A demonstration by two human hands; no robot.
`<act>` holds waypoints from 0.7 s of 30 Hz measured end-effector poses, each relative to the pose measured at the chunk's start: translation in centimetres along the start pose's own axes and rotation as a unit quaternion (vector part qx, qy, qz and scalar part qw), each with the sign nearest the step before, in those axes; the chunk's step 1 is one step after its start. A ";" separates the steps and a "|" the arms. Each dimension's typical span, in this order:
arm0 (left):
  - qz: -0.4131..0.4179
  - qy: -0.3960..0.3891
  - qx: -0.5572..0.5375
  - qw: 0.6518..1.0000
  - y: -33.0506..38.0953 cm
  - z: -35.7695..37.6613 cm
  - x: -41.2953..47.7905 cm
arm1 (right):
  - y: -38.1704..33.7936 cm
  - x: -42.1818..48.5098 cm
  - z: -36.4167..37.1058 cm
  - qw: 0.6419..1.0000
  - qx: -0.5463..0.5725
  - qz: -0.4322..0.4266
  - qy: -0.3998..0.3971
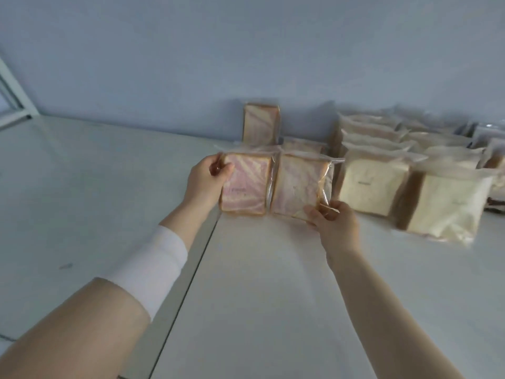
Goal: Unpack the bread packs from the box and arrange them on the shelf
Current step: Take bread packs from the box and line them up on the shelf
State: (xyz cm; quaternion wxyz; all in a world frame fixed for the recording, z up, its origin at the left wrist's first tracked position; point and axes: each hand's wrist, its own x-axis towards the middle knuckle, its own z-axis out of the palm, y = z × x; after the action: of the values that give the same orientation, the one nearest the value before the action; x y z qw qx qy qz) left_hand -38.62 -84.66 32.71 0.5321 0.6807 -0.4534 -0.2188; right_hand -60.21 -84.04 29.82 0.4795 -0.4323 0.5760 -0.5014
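Two pink-marbled bread packs stand side by side on the white shelf (259, 269). My left hand (206, 181) grips the left pack (247, 184) at its upper left corner. My right hand (332, 222) pinches the lower right corner of the right pack (297, 184). Behind them another marbled pack (261, 124) stands upright against the wall, and one more (302, 146) shows just behind the right pack. The box is out of view.
Rows of plain white bread packs (374, 184) stand to the right, reaching back to the pale blue wall (246, 50). A seam (191, 280) divides the shelf into two panels. A white frame post (13, 88) rises at the far left.
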 end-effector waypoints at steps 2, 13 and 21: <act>0.001 0.000 0.034 0.999 -0.7 1.1 2.0 | 0.2 1.4 1.2 0.998 -0.046 -0.014 0.029; -0.006 0.035 0.087 0.996 -1.5 3.3 3.2 | 0.2 0.9 4.1 0.956 -0.220 -0.087 0.172; 0.263 -0.029 0.214 0.940 1.8 2.1 -2.1 | -0.2 -5.4 -1.2 0.906 -0.371 -0.099 0.177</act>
State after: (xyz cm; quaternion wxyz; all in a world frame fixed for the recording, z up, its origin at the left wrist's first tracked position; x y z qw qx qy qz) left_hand -42.02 -84.05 33.26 0.3988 0.6285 -0.6677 0.0114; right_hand -60.51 -78.59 30.65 0.1226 -0.5378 0.7500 -0.3649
